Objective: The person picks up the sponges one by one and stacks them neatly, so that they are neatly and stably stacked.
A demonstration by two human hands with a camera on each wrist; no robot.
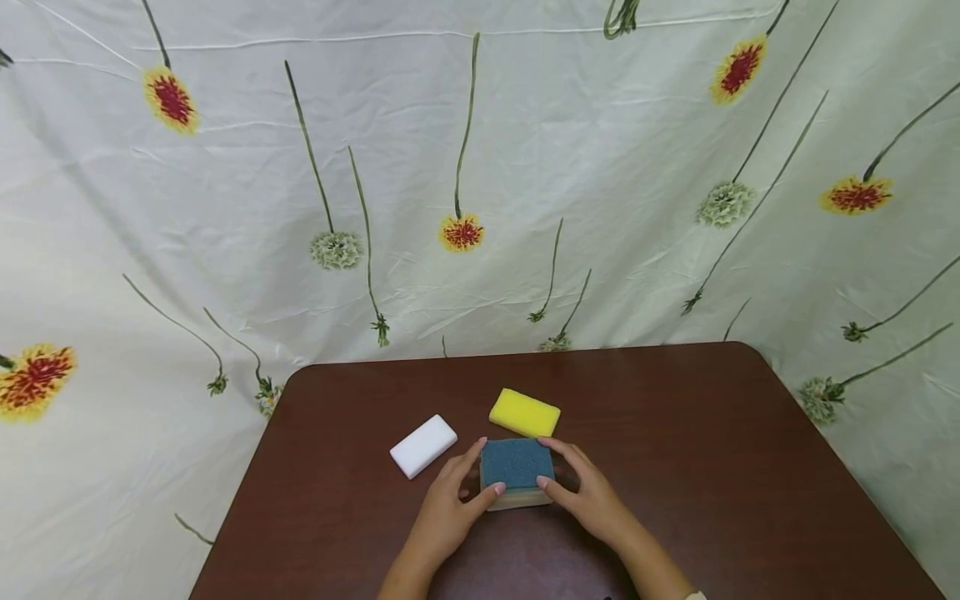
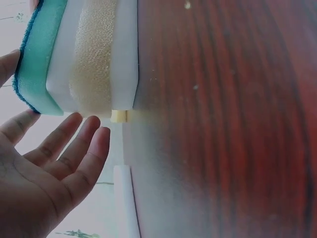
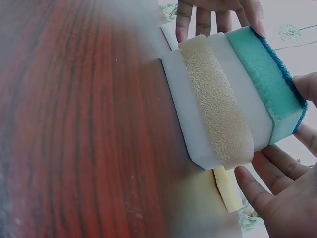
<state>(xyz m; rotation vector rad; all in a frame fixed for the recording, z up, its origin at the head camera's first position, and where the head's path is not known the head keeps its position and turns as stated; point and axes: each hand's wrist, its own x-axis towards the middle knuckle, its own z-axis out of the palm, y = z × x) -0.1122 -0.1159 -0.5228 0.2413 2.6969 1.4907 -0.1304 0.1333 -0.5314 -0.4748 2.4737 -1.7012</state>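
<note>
A stack of sponges stands on the table. On top lies a green sponge (image 2: 44,64) with a dark blue scouring face (image 1: 517,462). Below it are a white sponge (image 3: 240,84), a beige porous sponge (image 3: 218,104) and another white sponge (image 3: 181,104) at the bottom. My left hand (image 1: 450,504) is at the stack's left side, thumb on the green sponge's near edge and index finger at its far corner. My right hand (image 1: 592,496) holds the right side in the same way. The other fingers of both hands reach down beside the lower layers.
A yellow sponge (image 1: 525,412) lies flat just behind the stack. A white sponge block (image 1: 423,446) lies at an angle to the left. The dark brown table (image 1: 675,433) has rounded far corners, and a flower-printed curtain (image 1: 405,183) hangs behind it.
</note>
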